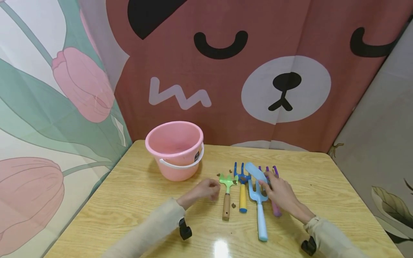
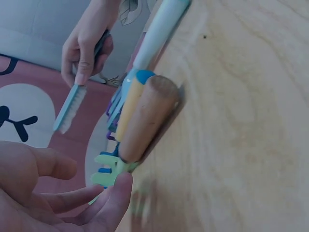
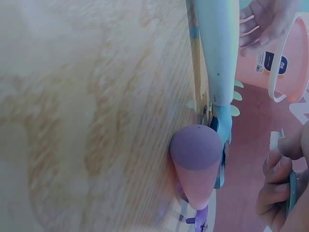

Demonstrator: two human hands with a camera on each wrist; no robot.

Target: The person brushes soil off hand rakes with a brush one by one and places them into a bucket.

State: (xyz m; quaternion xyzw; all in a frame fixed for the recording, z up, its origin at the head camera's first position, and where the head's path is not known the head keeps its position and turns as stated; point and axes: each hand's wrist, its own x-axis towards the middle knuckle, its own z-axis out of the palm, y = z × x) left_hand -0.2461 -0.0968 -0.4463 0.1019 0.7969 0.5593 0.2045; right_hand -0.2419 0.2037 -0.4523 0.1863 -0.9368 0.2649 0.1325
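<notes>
My right hand (image 1: 281,193) grips a light-blue brush (image 2: 70,108) with white bristles, held above the tools. Its head (image 1: 255,171) reaches over the blue hand fork (image 1: 243,202) with a yellow handle and the light-blue fork (image 1: 262,224). Beneath the right hand lies a purple rake (image 1: 276,209), partly covered. My left hand (image 1: 207,189) holds nothing, fingers loosely bent, just left of the green fork (image 1: 226,208) with a wooden handle. Small brown bits (image 1: 233,205) lie around the green fork; some rest on its head.
A pink bucket (image 1: 175,172) with a white handle stands upright at the back left of the wooden table (image 1: 322,200). Behind the table hangs a cloth with a bear print (image 1: 226,118).
</notes>
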